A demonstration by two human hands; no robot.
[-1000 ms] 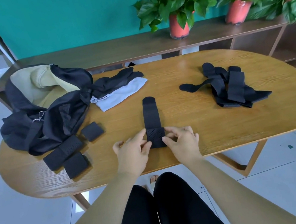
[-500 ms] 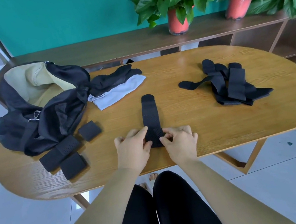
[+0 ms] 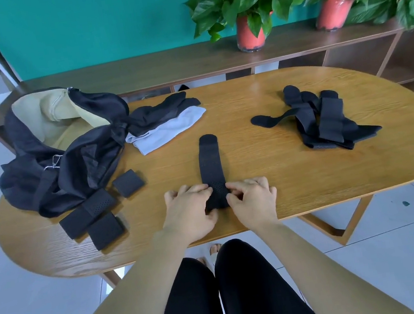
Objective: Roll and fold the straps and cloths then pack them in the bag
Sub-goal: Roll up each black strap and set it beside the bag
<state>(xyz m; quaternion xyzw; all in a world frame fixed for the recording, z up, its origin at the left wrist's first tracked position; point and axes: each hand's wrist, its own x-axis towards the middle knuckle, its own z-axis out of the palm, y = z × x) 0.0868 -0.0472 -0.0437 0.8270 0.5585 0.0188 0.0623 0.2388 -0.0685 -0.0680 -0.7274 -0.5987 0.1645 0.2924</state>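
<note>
Two hands met at the near edge of the oval wooden table [image 3: 312,189], both on one black strap [image 3: 210,161]. The left hand [image 3: 190,213] had its fingers [image 3: 199,188] curled over the strap's near end from the left, with the thumb against its near edge. The right hand [image 3: 254,202] pinched the same end from the right with bent fingers [image 3: 234,186]. Between them the end was bunched up off the wood and showed rows of small perforations. The rest of the strap lay flat, running straight away from the person to a rounded tip near the middle of the table.

To the left, three folded straps [image 3: 88,215] sat close together by the table's edge, two of them touching and a smaller square one just beyond. Behind them slumped the open black bag [image 3: 67,167], with its tan lining [image 3: 41,114] showing and a metal clip on its front. Against the bag lay a dark cloth [image 3: 166,107] on top of a pale grey cloth [image 3: 170,132]. Off to the right, well apart from the hands, a loose heap of black straps [image 3: 325,123] lay tangled.

Beyond the table a low wooden shelf [image 3: 134,71] carried red pots [image 3: 249,33] of leafy plants in front of a teal wall [image 3: 86,21]. The person's legs in black trousers [image 3: 248,298] showed below the table's edge.
</note>
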